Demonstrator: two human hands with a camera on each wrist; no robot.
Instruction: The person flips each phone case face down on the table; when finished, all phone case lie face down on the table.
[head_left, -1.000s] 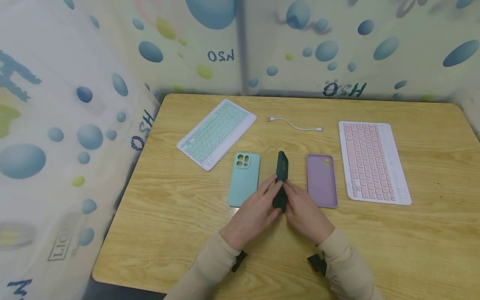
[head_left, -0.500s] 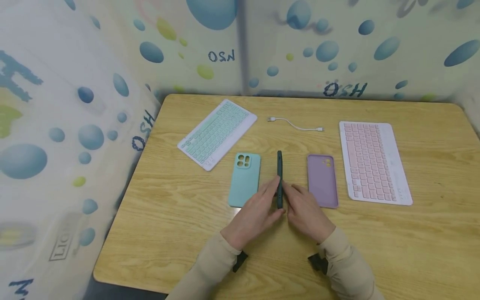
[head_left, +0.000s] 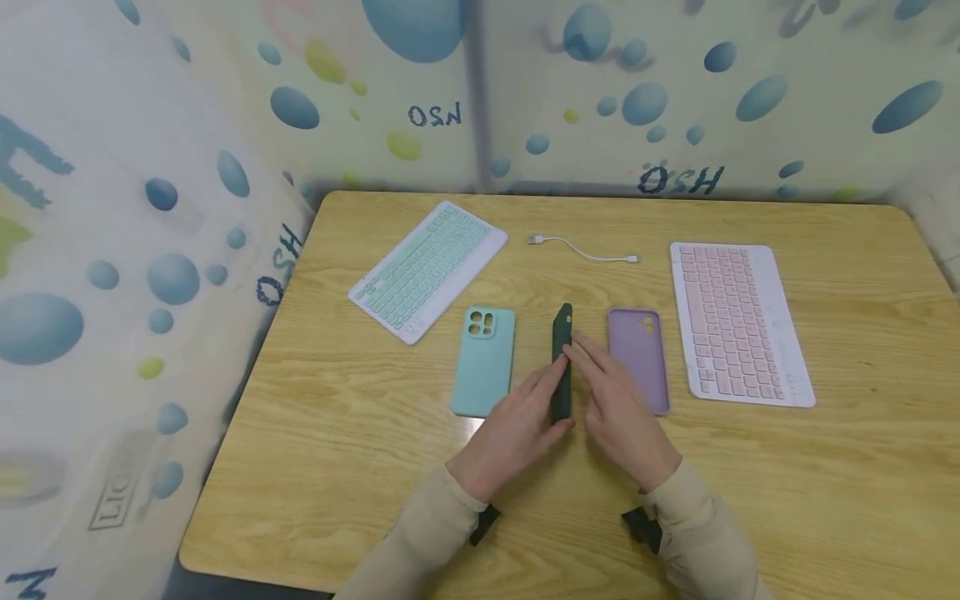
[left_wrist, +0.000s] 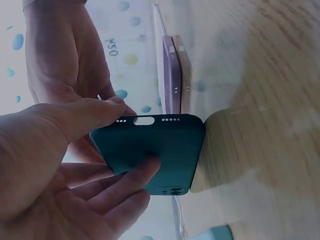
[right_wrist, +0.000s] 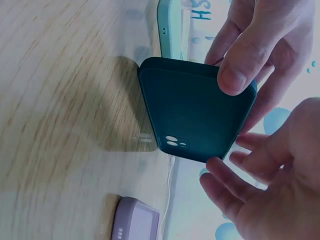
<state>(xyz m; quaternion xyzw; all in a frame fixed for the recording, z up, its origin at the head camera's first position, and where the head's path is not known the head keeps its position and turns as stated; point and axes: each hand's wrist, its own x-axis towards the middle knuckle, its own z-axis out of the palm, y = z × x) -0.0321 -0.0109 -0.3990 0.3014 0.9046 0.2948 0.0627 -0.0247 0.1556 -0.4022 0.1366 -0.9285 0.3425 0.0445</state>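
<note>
A dark green phone case (head_left: pixel 562 329) stands on its long edge on the table between both hands. My left hand (head_left: pixel 513 437) grips its near end. In the left wrist view the thumb (left_wrist: pixel 102 111) lies over the end with the charging-port cutout, and the fingers are against the outer back. The right wrist view shows the hollow inside of the case (right_wrist: pixel 190 107) and the camera cutouts at its far end. My right hand (head_left: pixel 622 421) touches the upper long edge with outstretched fingertips (right_wrist: pixel 216 166), nearer the camera end.
A turquoise phone case (head_left: pixel 482 367) lies left of the hands, and a purple one (head_left: pixel 639 358) lies right. Farther out are a mint keyboard (head_left: pixel 427 271) and a pink keyboard (head_left: pixel 731 325). Beyond the hands, a short white USB cable (head_left: pixel 581 249) lies near the table's back.
The green case has swung from slanting one way, through edge-on, to slanting the other way. My right hand has slid forward along it; the left hand keeps its hold.
</note>
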